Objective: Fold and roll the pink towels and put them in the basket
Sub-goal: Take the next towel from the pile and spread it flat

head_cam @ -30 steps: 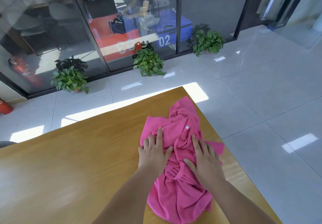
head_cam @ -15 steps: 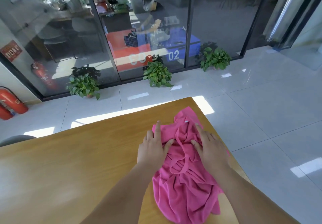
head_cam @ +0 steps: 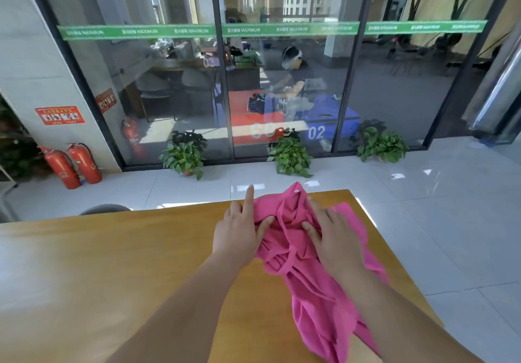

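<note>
Tilted upward since half a second ago, taking in far more of the room; reaching nearer the far edge of the wooden table [head_cam: 127,264] as well. On the left hand [head_cam: 239,233], fingers mostly straight, index stretched forward alone beside the cloth's left edge, thumb pressed into a bunched fold, gripping nothing. With the right hand [head_cam: 335,235], flat on the cloth, fingers straight and slightly spread, pressing down and likewise holding nothing. Under both, the pink towel [head_cam: 315,295], crumpled and unfolded, lying along the table's right side, top corner poking just past the far edge, lower end trailing toward the near right corner. Pale glare over the table's left half.

Beyond the table, glossy pale tiled floor [head_cam: 439,210] with bright sun patches. Three potted plants [head_cam: 290,156] in a row on the floor against a dark-framed glass wall [head_cam: 408,86], with a green strip [head_cam: 270,29] running across the panes. Farther left, two red fire extinguishers [head_cam: 73,165] standing by a white pillar bearing a red notice [head_cam: 59,115]. Behind the glass, a seated person [head_cam: 294,80] in a white headset, near red and blue blocks, the blue one marked 02. Just past the table's far left edge, the top of a grey chair back [head_cam: 104,209].
</note>
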